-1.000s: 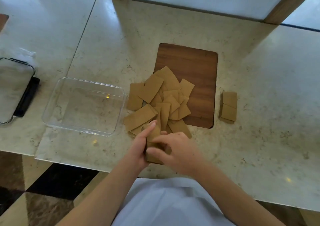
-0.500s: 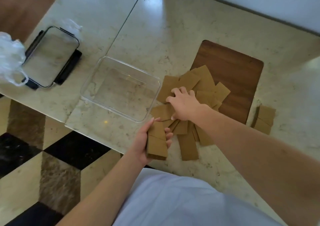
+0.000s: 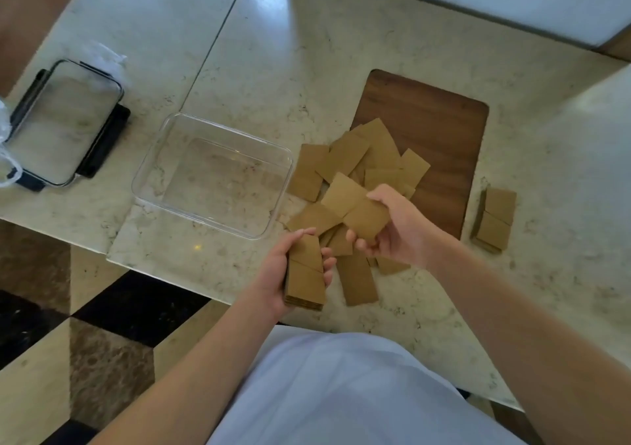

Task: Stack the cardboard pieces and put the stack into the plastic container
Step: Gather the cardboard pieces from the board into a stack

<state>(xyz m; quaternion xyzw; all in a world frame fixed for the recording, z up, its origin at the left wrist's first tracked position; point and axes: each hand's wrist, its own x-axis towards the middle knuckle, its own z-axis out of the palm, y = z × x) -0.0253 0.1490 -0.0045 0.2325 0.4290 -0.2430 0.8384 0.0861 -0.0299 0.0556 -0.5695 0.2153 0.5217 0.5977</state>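
My left hand (image 3: 278, 274) grips a stack of brown cardboard pieces (image 3: 305, 274) near the counter's front edge. My right hand (image 3: 399, 229) holds a single cardboard piece (image 3: 355, 205) lifted above the loose pile of cardboard pieces (image 3: 362, 161), which spreads over the counter and the near left corner of a wooden board (image 3: 430, 127). The clear plastic container (image 3: 160, 151) stands empty to the left of the pile. A second small stack of cardboard (image 3: 495, 219) lies to the right of the board.
At the far left lies a clear lid with black clips (image 3: 65, 120), with crumpled clear plastic (image 3: 6, 157) beside it. A seam in the marble counter (image 3: 218, 34) runs toward the container. Checkered floor (image 3: 85, 325) shows below the counter edge.
My right hand picked one piece off the pile and brought it back toward the stack. The stack in my left hand has stayed near the front edge. The view shifted slightly.
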